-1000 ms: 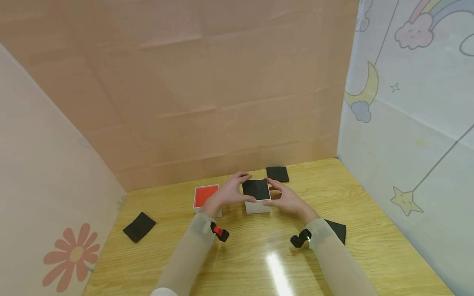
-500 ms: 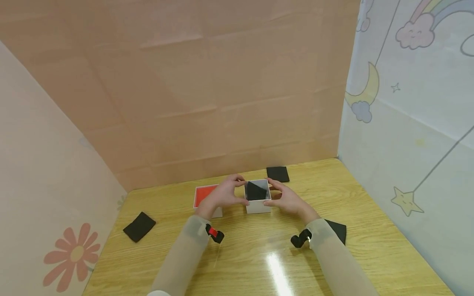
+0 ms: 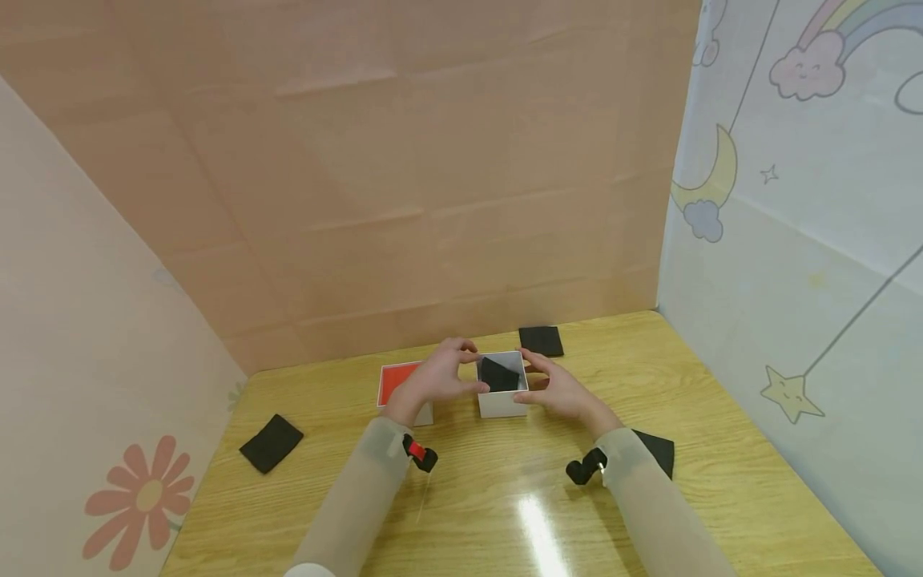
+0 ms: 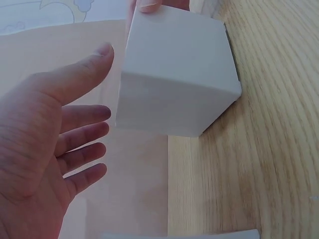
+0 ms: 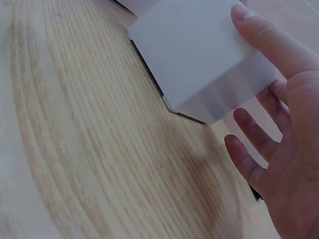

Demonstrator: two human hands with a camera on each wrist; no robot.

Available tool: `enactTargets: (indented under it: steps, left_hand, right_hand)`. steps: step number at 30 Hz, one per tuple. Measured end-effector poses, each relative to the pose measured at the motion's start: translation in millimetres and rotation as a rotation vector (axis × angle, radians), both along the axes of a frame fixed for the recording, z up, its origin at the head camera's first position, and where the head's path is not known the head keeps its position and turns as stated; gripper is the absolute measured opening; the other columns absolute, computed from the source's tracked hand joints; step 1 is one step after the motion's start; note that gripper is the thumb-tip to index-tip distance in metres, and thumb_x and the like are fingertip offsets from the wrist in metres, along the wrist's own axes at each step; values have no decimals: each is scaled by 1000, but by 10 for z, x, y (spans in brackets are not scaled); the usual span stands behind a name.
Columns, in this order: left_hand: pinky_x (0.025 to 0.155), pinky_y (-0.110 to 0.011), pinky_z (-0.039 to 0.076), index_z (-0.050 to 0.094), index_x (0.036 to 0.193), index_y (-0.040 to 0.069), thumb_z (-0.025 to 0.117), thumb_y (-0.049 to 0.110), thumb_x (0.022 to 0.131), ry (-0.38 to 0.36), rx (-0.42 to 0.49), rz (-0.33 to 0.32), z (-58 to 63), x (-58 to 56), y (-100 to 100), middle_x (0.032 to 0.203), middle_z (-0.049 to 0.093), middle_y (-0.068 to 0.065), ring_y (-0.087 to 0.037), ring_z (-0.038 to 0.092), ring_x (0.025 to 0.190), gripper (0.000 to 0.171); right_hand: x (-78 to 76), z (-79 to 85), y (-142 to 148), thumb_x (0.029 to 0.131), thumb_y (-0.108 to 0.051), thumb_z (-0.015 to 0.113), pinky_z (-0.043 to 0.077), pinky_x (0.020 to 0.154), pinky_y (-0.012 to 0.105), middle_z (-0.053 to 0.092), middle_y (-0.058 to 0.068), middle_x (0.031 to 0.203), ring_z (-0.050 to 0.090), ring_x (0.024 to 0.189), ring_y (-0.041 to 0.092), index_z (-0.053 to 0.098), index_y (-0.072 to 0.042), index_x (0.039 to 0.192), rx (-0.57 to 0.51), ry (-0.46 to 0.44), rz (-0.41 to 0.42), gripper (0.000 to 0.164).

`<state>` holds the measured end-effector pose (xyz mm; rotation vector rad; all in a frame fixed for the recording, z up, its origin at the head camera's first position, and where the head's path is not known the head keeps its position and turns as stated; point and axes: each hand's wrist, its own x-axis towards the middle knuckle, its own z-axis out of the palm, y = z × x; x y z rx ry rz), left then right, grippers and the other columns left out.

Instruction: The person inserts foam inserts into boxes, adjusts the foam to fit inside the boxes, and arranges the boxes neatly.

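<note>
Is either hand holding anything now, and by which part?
The right hand holds the box containing a black piece by its right side near the rim, thumb on the front wall. The left hand holds nothing.

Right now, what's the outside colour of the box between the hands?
White; the box shows best in the left wrist view.
</note>
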<state>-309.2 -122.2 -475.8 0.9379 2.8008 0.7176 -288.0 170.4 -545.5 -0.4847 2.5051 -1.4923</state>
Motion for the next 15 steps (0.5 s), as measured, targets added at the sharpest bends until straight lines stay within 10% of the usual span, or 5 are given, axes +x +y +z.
enactTargets:
  steps: [15]
  left_hand:
    - [113, -48, 48, 73, 139, 13, 76, 35, 102, 99, 78, -16, -5, 110, -166, 148, 56, -8, -30, 49, 138, 43]
  right_hand:
    - [12, 19, 8, 90, -42, 88, 45, 114, 59, 40, 15, 167, 53, 140, 42, 25, -21, 172, 2, 4, 5, 106]
